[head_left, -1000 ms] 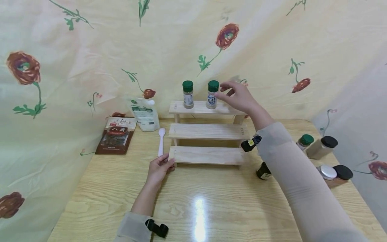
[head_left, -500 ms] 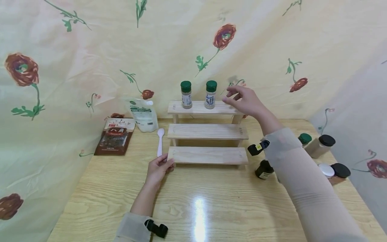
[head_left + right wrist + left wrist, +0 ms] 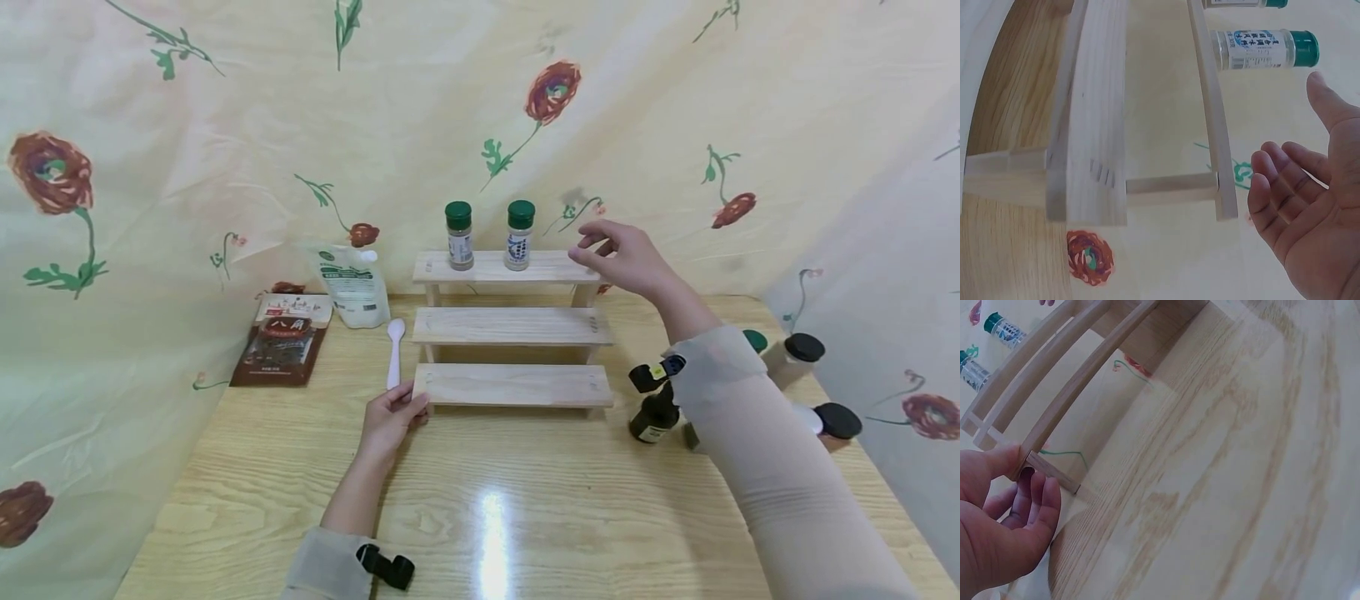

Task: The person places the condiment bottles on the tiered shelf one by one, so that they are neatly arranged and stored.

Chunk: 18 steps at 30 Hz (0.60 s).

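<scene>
A three-step wooden rack stands on the table. Its top step bears two green-capped spice jars, one on the left and one near the middle. My left hand grips the left end of the lowest step, thumb on the board and fingers curled beneath, as the left wrist view also shows. Past the right end of the top step, my right hand hovers with loosely bent fingers and holds nothing. In the right wrist view a gap separates its thumb from the nearer jar.
A white spoon, a white-green pouch and a brown spice packet are left of the rack. On the right stand a dark bottle and several jars, including black-capped ones, partly hidden by my right sleeve. A flowered cloth hangs behind.
My right hand has drawn away rightward from the middle jar, which stays upright on the top step. The left hand keeps its grip on the rack. The head view has shifted slightly.
</scene>
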{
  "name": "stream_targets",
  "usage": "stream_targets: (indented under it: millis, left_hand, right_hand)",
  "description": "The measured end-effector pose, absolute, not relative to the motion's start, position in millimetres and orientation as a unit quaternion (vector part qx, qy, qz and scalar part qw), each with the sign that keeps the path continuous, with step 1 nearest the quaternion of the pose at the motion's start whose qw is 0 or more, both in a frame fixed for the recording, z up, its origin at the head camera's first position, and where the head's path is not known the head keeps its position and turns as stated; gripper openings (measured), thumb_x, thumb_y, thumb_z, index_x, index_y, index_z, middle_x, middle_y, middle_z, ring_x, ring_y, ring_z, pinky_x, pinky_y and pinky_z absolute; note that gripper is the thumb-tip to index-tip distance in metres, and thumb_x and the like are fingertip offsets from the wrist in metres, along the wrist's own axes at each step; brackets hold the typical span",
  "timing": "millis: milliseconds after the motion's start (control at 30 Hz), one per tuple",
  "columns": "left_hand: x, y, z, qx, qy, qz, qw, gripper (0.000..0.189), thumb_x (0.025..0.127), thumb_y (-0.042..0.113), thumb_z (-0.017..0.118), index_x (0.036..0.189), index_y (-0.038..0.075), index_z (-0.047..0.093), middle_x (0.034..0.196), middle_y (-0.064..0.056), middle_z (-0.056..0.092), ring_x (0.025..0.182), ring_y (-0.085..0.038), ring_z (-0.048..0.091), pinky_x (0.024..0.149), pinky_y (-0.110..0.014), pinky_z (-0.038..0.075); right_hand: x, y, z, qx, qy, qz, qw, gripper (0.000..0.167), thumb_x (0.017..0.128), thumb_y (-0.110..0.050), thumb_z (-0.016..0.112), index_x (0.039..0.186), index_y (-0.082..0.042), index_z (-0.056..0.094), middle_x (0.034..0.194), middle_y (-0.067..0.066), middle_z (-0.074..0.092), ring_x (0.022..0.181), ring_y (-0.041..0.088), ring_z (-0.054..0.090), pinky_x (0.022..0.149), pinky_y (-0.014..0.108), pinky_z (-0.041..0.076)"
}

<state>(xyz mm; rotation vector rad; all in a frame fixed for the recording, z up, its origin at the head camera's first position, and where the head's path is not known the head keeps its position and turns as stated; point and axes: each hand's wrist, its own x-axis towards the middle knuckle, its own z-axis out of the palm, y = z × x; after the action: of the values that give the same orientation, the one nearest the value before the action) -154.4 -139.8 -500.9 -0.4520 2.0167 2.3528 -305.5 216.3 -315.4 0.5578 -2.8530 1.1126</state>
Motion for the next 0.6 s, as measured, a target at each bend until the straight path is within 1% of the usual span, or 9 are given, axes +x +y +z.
stream_targets:
  millis: [267,600]
  left_hand:
    - [-154.0,-139.5,-500.2,-0.142,0.644,0.752,0.007,0.041,0.093,-0.003,0.070,0.131,-0.013,0.058,0.099,-0.010,0.066,0.075,-0.012,0.066,0.070,-0.023,0.062]
    - [-154.2,-140.7,-499.9,-0.142,0.639,0.756,0.008,0.042,0.093,-0.004,0.069,0.132,-0.013,0.057,0.098,-0.010,0.065,0.076,-0.014,0.067,0.071,-0.024,0.062]
  right_hand:
    - [-298.8,231.6,-318.5,0.174,-0.920,0.349,0.023,0.060,0.099,-0.045,0.063,0.144,-0.006,0.053,0.126,0.014,0.063,0.107,0.032,0.058,0.073,0.032,0.053]
    - [-288.1,246.4,-322.2,0.164,-0.924,0.344,0.023,0.061,0.099,-0.047,0.063,0.143,-0.006,0.053,0.125,0.014,0.063,0.106,0.031,0.059,0.073,0.032,0.052]
